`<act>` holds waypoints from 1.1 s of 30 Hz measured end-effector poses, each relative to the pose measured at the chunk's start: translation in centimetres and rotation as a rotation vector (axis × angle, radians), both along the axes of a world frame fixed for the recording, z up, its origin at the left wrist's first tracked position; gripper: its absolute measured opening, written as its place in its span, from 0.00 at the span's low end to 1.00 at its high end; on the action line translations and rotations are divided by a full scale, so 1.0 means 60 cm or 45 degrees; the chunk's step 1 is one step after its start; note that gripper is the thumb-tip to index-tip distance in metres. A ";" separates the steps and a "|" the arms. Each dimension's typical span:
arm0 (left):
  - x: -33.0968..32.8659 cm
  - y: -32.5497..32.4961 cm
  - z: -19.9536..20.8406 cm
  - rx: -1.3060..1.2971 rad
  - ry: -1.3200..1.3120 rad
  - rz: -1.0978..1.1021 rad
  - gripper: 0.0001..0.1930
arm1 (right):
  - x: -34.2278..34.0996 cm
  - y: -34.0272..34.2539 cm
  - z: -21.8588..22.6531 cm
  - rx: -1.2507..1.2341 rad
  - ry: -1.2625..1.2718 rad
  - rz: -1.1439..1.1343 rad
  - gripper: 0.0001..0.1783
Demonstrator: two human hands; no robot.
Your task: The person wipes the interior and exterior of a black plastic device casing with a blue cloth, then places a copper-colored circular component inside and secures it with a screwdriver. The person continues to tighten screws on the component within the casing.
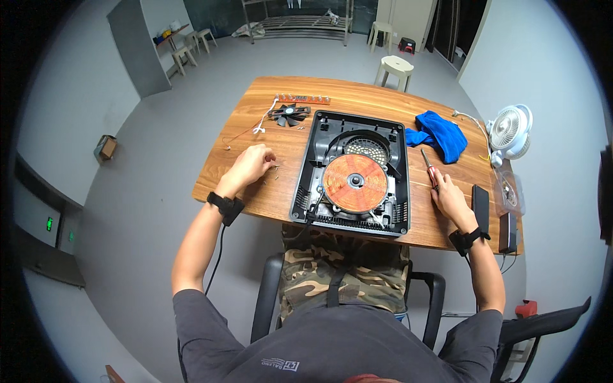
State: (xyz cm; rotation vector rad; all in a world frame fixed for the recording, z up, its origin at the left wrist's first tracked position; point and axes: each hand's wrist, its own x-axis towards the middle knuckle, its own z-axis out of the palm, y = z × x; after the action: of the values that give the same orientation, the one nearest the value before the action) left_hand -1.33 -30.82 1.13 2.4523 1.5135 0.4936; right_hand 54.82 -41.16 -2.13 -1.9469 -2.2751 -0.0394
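Note:
An opened black induction cooker housing (301, 185) lies on the wooden table in front of me. Inside it sits a round copper coil (345, 185) with a dark centre, and a perforated round grille (369, 148) shows behind the coil. Left of the housing, my left hand (252, 165) rests low over the tabletop, thumb and fingers pinched together. Several small screws (276, 177) lie at its fingertips; whether one is between them is too small to tell. On the right, my right hand (451, 199) is closed round the red handle of a screwdriver (430, 167), its shaft pointing away from me.
Behind my left hand are a black fan (289, 114) and an orange circuit strip (303, 99) with wires. To the right lie a blue cloth (444, 136), a white desk fan (509, 127), a clear plastic box (511, 193) and a black oblong case (480, 209). A stool (396, 65) stands beyond the table.

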 end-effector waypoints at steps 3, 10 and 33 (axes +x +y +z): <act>-0.009 0.016 -0.009 0.058 0.033 0.007 0.06 | 0.004 0.007 -0.003 0.002 -0.019 0.033 0.36; -0.005 0.052 -0.013 0.007 0.007 0.060 0.07 | 0.003 0.009 -0.004 -0.018 0.008 0.024 0.36; 0.054 0.081 -0.025 0.081 0.322 0.266 0.09 | -0.008 0.003 -0.002 0.059 0.112 0.037 0.31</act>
State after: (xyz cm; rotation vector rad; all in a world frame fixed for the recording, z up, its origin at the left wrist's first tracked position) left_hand 1.94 -25.97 -0.37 2.4940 1.8945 0.2766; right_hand 54.34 -40.99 -2.24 -1.8550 -2.2254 -0.0036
